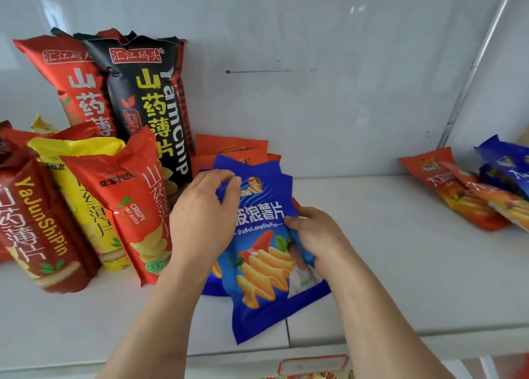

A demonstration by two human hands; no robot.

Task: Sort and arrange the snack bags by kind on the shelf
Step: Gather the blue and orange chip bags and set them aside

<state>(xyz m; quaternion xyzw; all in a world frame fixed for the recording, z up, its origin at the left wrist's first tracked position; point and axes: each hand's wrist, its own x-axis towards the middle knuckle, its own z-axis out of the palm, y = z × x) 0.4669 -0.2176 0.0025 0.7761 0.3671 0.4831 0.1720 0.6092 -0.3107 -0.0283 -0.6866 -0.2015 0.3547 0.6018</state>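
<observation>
While both hands work at the middle of the white shelf [400, 264], they hold a blue chip bag [266, 267] that lies tilted, its near corner reaching toward the shelf's front edge. The left hand [200, 221] comes in from the near left with its fingers curled over the bag's far left corner, thumb and fingertips pinching the blue edge there. The right hand [312, 235] grips the bag's right edge about halfway along, thumb on the printed face and the other fingers tucked behind, so how far they curl cannot be told. At least one more blue bag seems to lie under the held one, since a second blue edge shows at the far right corner. Just behind them, against the back wall, sits a small stack of orange bags [232, 149]. To the left, a tall black yam chip bag [148, 106] and a tall red yam chip bag [77, 84] stand leaning on the wall, with a yellow bag [83, 184] and two more red ones lying in front. Far right, well apart from the hands, orange and blue bags [469, 189] lie overlapping in a loose pile.
</observation>
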